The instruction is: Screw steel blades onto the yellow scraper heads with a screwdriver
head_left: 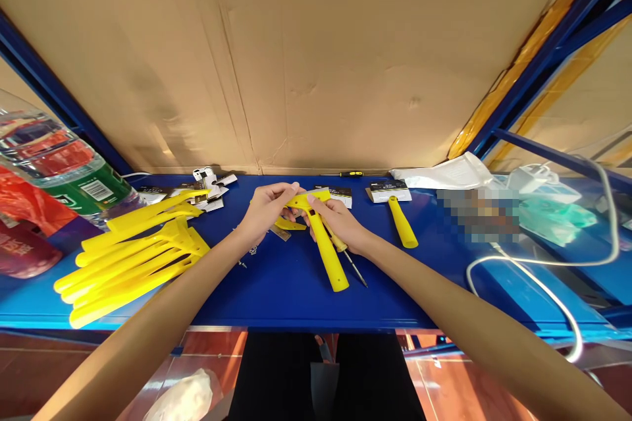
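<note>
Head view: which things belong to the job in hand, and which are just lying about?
Likely part of the job:
- yellow scraper, held
- screwdriver, held
- pile of yellow handles
- small metal bits, possibly screws

Probably just lying about:
- bottle
- white packet
- green bag
- white cable

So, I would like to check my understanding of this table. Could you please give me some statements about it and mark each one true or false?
1. The left hand and the right hand are both on one yellow tool. True.
2. The pile of yellow pieces lies right of both hands. False: the pile lies to their left.
3. A bottle with a green label is at the left. True.
4. A loose yellow handle lies beside the bottle. False: it lies right of the right hand.
</note>
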`<state>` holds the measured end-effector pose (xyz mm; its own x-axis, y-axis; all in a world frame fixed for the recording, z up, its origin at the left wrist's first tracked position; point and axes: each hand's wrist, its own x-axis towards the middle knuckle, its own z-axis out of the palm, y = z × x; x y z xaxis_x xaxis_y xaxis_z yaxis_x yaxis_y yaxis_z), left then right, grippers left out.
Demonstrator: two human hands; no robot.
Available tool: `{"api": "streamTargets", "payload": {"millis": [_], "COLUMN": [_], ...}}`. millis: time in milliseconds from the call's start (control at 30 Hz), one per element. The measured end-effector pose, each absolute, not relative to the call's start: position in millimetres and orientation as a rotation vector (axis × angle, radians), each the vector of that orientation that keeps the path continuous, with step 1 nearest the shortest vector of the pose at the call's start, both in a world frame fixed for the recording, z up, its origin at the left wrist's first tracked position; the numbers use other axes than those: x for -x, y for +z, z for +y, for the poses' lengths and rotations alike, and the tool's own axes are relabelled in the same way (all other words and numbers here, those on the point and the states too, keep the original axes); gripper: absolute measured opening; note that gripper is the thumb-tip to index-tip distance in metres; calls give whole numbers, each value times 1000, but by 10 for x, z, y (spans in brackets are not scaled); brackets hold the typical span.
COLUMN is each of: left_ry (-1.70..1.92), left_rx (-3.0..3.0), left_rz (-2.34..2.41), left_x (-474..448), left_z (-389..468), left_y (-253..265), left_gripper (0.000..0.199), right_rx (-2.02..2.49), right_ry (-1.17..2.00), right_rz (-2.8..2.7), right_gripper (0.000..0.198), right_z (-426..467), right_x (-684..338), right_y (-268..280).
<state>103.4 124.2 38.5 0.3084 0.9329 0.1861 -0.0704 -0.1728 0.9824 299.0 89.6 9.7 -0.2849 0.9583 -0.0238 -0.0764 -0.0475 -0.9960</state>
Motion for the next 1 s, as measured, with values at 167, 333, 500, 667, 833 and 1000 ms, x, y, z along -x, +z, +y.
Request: {"api": "streamTargets", "payload": {"millis": [167, 333, 500, 667, 833, 1000], "left_ry": [1132, 1149, 1184, 1171, 1110, 1075], "left_rx": [-1440, -1444, -1464, -1477, -1501, -1552], "left_rz": [768, 678, 639, 639, 664, 675], "left_x": [-1025, -978, -957, -957, -932, -892], "left_z": [1200, 1186, 1188, 1199, 1238, 1296], "left_y": [465, 507, 496, 498, 499, 481], "left_gripper": [55, 47, 46, 41, 41, 41], "right_rx": [967, 914, 892, 906, 924, 942], "right_ry": [1470, 1447, 1407, 1409, 1428, 1453], "right_rz": [-1373, -1406, -1424, -1425, -1416, -1392], "right_gripper": [74, 78, 76, 76, 69, 62], "right_z": [856, 801, 765, 771, 799, 807], "right_x": [-2990, -2983, -2984, -2981, -2984, -2989], "right_y": [171, 294, 358, 326, 281, 267]}}
